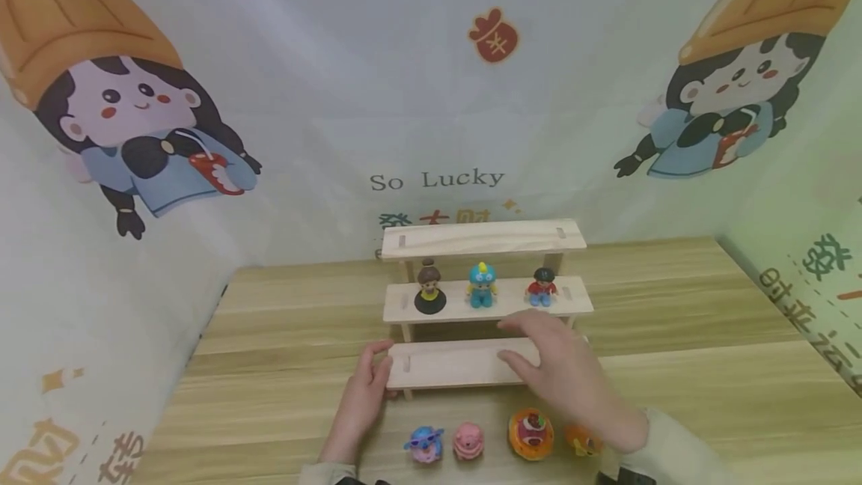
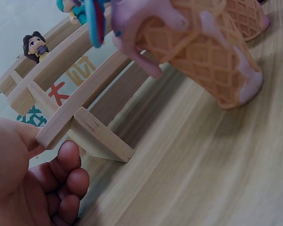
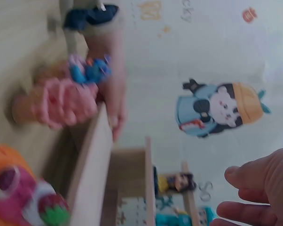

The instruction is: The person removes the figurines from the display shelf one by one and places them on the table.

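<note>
A three-step wooden display shelf (image 1: 444,365) stands on the table. My left hand (image 1: 362,395) grips the left end of its lowest board, and the left wrist view shows the thumb and curled fingers (image 2: 71,174) at that end. Over the right part of the same board hovers my right hand (image 1: 569,373), fingers spread and holding nothing. On the middle board stand a brown-haired doll in yellow (image 1: 429,287), a teal-suited figure (image 1: 481,289) and a black-haired figure in a red jacket (image 1: 542,289).
In front of the shelf are a blue figure with sunglasses (image 1: 426,443), a pink figure (image 1: 468,440), an orange figure (image 1: 530,434) and another orange one (image 1: 582,440) partly behind the right forearm. A printed cloth (image 1: 323,96) hangs behind the table (image 1: 283,335).
</note>
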`<state>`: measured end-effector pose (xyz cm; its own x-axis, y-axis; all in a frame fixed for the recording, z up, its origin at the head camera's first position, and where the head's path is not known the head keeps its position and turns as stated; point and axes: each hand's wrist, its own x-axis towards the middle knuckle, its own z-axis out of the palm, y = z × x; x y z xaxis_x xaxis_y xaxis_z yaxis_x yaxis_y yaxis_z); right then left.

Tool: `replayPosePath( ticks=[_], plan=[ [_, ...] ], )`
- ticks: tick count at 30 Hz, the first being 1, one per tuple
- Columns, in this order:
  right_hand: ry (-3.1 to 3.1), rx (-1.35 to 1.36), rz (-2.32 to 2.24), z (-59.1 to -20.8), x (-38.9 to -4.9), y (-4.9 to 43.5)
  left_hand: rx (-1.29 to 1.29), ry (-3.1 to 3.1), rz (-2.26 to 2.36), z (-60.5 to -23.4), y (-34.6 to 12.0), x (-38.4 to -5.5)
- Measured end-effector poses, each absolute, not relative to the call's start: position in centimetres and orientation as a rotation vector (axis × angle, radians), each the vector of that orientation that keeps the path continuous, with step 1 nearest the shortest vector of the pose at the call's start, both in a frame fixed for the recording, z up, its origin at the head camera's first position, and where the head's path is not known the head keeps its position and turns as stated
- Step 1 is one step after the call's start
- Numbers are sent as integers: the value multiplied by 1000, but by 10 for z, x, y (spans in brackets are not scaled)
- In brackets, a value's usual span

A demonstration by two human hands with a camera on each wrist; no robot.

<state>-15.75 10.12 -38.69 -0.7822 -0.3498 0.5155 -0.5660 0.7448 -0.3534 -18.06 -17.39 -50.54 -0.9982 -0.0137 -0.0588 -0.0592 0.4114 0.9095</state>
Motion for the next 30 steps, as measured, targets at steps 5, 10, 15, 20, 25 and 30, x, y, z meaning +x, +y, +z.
replayPosePath(
  ticks=[5, 10, 15, 20, 25, 30],
  plan=[
    [-2353, 674, 753, -384, -186, 120, -69, 2629, 1660, -505, -176, -181],
    [-2321, 553, 813, -388, -208, 136, -67, 2614, 1660, -505, -175, -181],
    [-2424, 456, 886, -391, -221, 150, -59, 2620, 1650, -505, -174, -181],
    [-2527, 444, 975, -396, -232, 158, -48, 2622, 1663, -505, -174, -181],
    [-2590, 425, 1071, -398, -236, 159, -47, 2616, 1670, -505, -174, -180],
    [-2640, 395, 1180, -402, -237, 157, -57, 2610, 1673, -505, -174, -180]
  ],
)
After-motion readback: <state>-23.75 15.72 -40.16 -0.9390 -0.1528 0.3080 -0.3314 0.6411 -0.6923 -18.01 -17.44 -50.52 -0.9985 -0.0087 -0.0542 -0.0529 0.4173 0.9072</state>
